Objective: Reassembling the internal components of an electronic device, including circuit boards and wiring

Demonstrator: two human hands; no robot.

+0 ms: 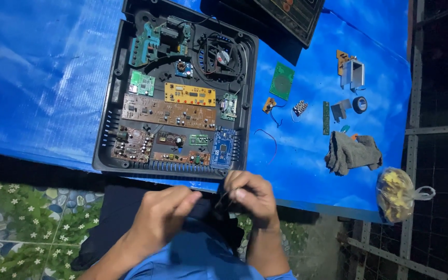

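Both hands low, at the near edge of the worktop [37,78], over the lap. Left hand [164,210] has fingers curled, thumb and fingertips pressed together toward the right hand. Right hand [252,194] pinches a small dark part [223,201] between thumb and fingers; motion blur, can't tell what the part is or whether the left hand also grips it. The part sits between the two hands, just below the front rim of the open black case [111,111]. The case lies on blue tarp, packed with boards: blue board [223,149] at its near right corner, yellow board [190,94] mid, brown strip [168,112] under it, fan [223,56] top right. Loose bits to the right on the tarp: green round-patterned board [282,81], small orange piece with wire [269,105], grey cloth [352,152], tape roll [360,105], metal bracket [352,72]. Yellow-filled plastic bag [396,194] hangs off the far right edge. Risks as I see them: the part is held off the worktop, over the lap and the patterned floor [22,228], so a slip in the pinch likely loses it there. Hands are near the blue board; an elbow jolt could knock it or shift the case. Thin loose wire [271,141] close by could snag a finger. The bag looks ready to drop off the edge
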